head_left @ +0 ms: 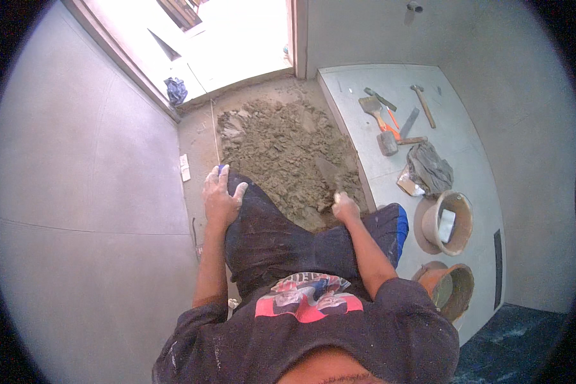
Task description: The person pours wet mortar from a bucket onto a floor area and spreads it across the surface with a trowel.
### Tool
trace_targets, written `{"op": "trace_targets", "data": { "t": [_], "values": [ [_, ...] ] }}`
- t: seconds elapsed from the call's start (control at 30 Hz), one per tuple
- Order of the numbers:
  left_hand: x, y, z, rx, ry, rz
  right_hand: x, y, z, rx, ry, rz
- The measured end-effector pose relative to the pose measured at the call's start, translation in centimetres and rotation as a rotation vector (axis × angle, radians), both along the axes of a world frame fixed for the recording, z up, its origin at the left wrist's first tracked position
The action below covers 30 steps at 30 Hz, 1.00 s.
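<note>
My left hand point(223, 195) rests on my dark-trousered left knee, its dusty fingers apart. My right hand point(345, 207) grips the handle of a trowel point(328, 173), whose blade lies in the heap of damp grey-brown mortar point(269, 147) spread on the floor in front of me. A taut pale string point(214, 131) runs along the mortar's left edge.
A raised tiled ledge point(384, 179) at right carries a brush point(371, 109), a mallet point(387, 143), a hammer point(422, 105), dark cloth point(429, 163) and two buckets point(467, 221) point(467, 291). Walls point(77, 192) enclose both sides. A doorway ahead has a blue bag point(176, 89) at its threshold point(198, 99).
</note>
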State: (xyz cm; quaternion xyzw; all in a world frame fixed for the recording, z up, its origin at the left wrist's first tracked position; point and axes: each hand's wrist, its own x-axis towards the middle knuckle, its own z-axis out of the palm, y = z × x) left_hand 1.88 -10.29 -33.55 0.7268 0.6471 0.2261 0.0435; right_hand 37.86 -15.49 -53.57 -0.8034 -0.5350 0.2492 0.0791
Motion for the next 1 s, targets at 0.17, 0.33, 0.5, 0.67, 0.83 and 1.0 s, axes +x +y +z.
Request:
{"op": "trace_targets", "data": {
  "t": [0.17, 0.33, 0.5, 0.67, 0.83, 1.0],
  "values": [
    [0.4, -0.1, -0.1, -0.079, 0.048, 0.058, 1.8, -1.3, -2.1, 0.236, 0.118, -0.044],
    [0.3, 0.7, -1.7, -0.083, 0.056, 0.059, 2.2, -0.5, -2.0, 0.302, 0.178, 0.001],
    [0.1, 0.3, -1.6, -0.102, 0.025, 0.042, 0.8, 0.0, -1.6, 0.200, 0.196, 0.002],
    [-0.6, 0.2, -1.5, -0.102, -0.039, -0.005, 1.2, 0.2, -1.9, 0.187, 0.167, 0.016],
    [-1.6, -0.4, -1.5, -0.114, -0.117, -0.022, 1.4, 0.4, -4.0, 0.196, 0.179, -0.061],
    [-1.3, 0.2, -1.5, -0.077, -0.210, -0.078, 4.0, 1.7, -6.8, 0.258, 0.325, -0.146]
  ]
}}
